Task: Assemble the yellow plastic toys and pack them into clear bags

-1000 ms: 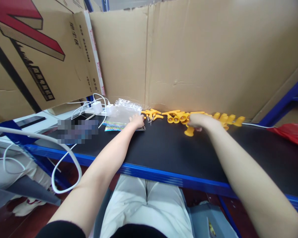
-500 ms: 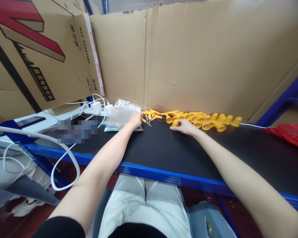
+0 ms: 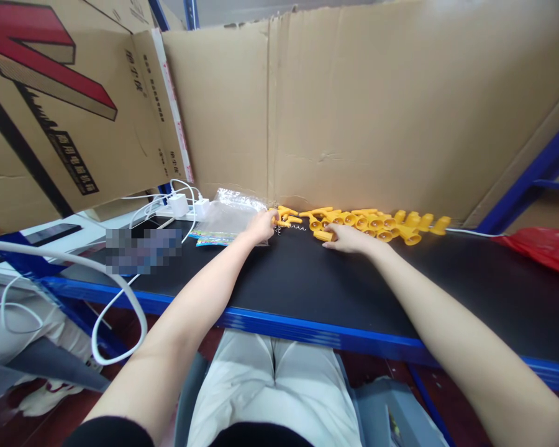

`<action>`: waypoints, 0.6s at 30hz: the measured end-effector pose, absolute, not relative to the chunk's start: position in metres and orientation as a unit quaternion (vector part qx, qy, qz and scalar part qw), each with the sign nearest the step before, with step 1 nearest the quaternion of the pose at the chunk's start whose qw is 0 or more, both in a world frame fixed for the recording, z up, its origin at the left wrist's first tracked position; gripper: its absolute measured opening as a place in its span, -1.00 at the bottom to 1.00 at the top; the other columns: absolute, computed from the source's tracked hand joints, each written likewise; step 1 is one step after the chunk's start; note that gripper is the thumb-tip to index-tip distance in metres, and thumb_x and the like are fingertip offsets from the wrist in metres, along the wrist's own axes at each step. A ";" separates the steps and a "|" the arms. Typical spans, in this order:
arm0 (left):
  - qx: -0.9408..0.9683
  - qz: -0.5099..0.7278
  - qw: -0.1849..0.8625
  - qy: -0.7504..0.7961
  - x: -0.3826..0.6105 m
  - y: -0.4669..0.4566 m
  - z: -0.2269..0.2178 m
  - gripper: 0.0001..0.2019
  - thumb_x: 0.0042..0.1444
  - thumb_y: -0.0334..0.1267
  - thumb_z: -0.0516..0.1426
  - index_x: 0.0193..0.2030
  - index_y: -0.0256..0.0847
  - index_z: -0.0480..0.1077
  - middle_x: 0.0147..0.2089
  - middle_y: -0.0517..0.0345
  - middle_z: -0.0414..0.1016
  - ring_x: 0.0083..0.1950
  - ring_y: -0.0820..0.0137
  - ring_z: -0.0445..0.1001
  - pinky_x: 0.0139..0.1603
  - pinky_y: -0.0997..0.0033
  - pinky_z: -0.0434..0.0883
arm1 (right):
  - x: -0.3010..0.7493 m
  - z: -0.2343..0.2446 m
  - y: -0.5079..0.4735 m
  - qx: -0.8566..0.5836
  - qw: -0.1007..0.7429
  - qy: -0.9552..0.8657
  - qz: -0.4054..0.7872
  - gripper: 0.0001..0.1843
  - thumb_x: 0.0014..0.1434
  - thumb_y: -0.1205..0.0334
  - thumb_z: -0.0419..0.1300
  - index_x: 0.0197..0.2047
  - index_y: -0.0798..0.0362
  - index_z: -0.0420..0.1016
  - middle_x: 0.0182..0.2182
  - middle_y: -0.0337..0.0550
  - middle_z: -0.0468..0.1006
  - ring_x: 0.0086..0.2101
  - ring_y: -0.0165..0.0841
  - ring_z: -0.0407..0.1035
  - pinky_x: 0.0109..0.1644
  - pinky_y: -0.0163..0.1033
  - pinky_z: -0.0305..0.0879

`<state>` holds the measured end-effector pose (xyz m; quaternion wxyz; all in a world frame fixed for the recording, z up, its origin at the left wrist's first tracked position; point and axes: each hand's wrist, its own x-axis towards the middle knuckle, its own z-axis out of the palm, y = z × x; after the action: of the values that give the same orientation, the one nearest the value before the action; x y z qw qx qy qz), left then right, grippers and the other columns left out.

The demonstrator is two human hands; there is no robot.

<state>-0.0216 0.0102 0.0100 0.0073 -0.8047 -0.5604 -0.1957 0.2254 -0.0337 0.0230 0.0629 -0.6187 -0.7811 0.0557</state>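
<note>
My left hand (image 3: pixel 262 227) reaches to the left end of a row of yellow pieces, its fingers pinched on a yellow-handled corkscrew (image 3: pixel 274 218). Several more corkscrews (image 3: pixel 289 219) lie against it, their silver spirals resting on the dark tabletop. My right hand (image 3: pixel 347 238) rests low on the table with its thumb and fingers closed around a yellow hollow sleeve (image 3: pixel 324 236) that points left. Behind and to the right of that hand lie many yellow sleeves (image 3: pixel 376 223) with flared open mouths, piled in rows. The fingers partly cover what each hand holds.
Clear plastic bags (image 3: pixel 230 214) with a colourful printed edge lie left of my left hand. White chargers and cables (image 3: pixel 179 205) are farther left. Cardboard (image 3: pixel 354 112) walls the back. A red plastic bag (image 3: pixel 547 248) sits at right; a blue rail (image 3: pixel 307 332) edges the table.
My left hand has moved slightly right among the corkscrews. The sleeve in my right hand now lies lower, pointing left. The view has shifted a little.
</note>
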 end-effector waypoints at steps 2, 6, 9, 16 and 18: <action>-0.808 -0.190 0.004 -0.557 -0.022 0.010 0.010 -0.76 0.06 -0.32 0.03 -0.10 -0.10 0.32 -0.09 0.05 0.37 -0.07 0.23 0.39 -0.07 0.29 0.31 | 0.228 0.025 -0.034 -0.623 0.052 -0.779 0.055 -0.50 0.03 0.15 0.17 0.05 0.15 0.31 -0.13 0.05 0.46 -0.16 -0.18 0.37 -0.11 -0.20 0.27; -0.816 -0.188 -0.002 -0.547 -0.022 0.010 0.009 -0.77 0.04 -0.32 0.05 -0.14 -0.10 0.36 -0.08 0.04 0.36 -0.08 0.22 0.39 -0.07 0.26 0.32 | 0.228 0.024 -0.032 -0.607 0.070 -0.791 0.033 -0.60 0.03 0.23 0.17 -0.03 0.11 0.36 -0.21 -0.03 0.49 -0.22 -0.24 0.39 -0.18 -0.26 0.26; -0.817 -0.195 -0.001 -0.542 -0.022 0.011 0.008 -0.77 0.02 -0.33 0.06 -0.15 -0.10 0.38 -0.09 0.04 0.36 -0.08 0.23 0.38 -0.08 0.28 0.33 | 0.226 0.021 -0.031 -0.575 0.091 -0.812 0.037 -0.65 0.03 0.25 0.17 -0.07 0.08 0.36 -0.27 -0.09 0.49 -0.28 -0.30 0.38 -0.23 -0.29 0.24; -0.824 -0.219 0.008 -0.523 -0.024 0.018 0.003 -0.77 -0.04 -0.37 0.08 -0.19 -0.16 0.41 -0.14 0.00 0.41 -0.12 0.23 0.39 -0.13 0.30 0.33 | 0.221 0.020 -0.033 -0.569 0.134 -0.810 0.048 -0.61 0.00 0.26 0.22 -0.06 0.11 0.35 -0.34 -0.13 0.47 -0.35 -0.36 0.34 -0.28 -0.31 0.21; -0.826 -0.231 0.008 -0.513 -0.023 0.018 0.003 -0.78 -0.03 -0.35 0.09 -0.20 -0.17 0.42 -0.16 0.01 0.42 -0.13 0.24 0.39 -0.14 0.31 0.32 | 0.219 0.021 -0.035 -0.573 0.149 -0.804 0.061 -0.60 0.00 0.26 0.22 -0.05 0.12 0.36 -0.36 -0.13 0.46 -0.37 -0.36 0.33 -0.28 -0.30 0.21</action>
<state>-0.0233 0.0179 0.0030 0.0085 -0.8263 -0.5134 -0.2314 0.2188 -0.0347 0.0212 0.1493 -0.5727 -0.8037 0.0612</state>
